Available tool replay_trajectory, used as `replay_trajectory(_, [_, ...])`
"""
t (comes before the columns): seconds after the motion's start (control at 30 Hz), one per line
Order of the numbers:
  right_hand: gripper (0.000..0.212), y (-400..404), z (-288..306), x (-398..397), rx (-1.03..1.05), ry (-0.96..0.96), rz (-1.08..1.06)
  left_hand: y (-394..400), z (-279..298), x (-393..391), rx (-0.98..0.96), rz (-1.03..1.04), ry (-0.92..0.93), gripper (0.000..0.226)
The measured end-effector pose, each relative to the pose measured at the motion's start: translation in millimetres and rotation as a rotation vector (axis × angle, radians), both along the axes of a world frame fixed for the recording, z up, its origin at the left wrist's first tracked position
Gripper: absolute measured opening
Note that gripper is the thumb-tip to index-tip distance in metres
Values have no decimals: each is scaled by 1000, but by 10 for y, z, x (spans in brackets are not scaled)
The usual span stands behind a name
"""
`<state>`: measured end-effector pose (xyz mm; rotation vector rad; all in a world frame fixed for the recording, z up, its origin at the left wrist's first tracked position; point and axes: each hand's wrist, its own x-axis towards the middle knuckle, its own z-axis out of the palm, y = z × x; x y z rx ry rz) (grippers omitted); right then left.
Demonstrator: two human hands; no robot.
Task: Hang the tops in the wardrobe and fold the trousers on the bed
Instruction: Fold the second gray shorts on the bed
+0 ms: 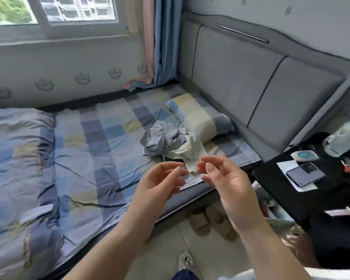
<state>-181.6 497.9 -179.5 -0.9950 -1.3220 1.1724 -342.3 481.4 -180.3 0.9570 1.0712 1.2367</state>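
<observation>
Across the left and middle of the view spreads the bed with its blue, grey and yellow checked cotton sheet (101, 126), the landmark for everything else. At its head stands a grey padded fabric headboard (240, 77). A rumpled blue-grey quilt (14, 158) covers the bed's far left. Just beside the bed's right edge sits a black bedside table (291, 190). A matching checked pillow (202, 116) lies on the bed near the headboard. Touching the pillow's front, a crumpled heap of grey and white clothes (170, 142) rests on the sheet. Over the bed's near edge, in front of the heap, hover the left hand (160, 182) and the right hand (224, 178), palms facing, fingers loosely curled, a little apart, gripping nothing. A dark rectangular phone (305, 173) lies on the table.
</observation>
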Motion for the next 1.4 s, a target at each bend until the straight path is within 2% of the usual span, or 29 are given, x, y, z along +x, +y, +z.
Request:
replay_trajectory(0.2, [20,1014,-186,-45,-70,-25,97,836,-114,-141,-98,190,14,29])
replay_trajectory(0.4, [21,1837,-329,-40,-129,-88,155,1499,-268,-210,-154,265,35,16])
replay_trajectory(0.57, [26,2394,-507,-124,-217,-121,150,2019,-450,-333,-219,254,21,26])
replay_trajectory(0.73, [16,3012,-856,-239,-275,-173,101,2711,-829,-514,-281,186,57,13])
replay_trajectory(0.83, [18,3510,-1242,-201,-348,-261,107,3192,-1235,-518,-335,127,99,11])
replay_trajectory(0.93, [18,4250,-1775,-161,-375,-457,113,3796,-1819,-518,-344,41,208,10])
replay_trajectory(1.03, [16,4966,-2542,-128,-414,-683,169,4365,-2633,-487,-387,31,314,11])
replay_trajectory(1.1, [27,5397,-3167,-107,-413,-840,244,4722,-3296,-435,-397,2,406,15])
replay_trajectory(1.27, [46,6238,-4267,-154,-144,-1245,435,5491,-4531,-380,-305,-28,840,39])
replay_trajectory(1.4, [58,6716,-4957,-305,88,-1461,576,5883,-5269,-275,-244,-15,1040,55])
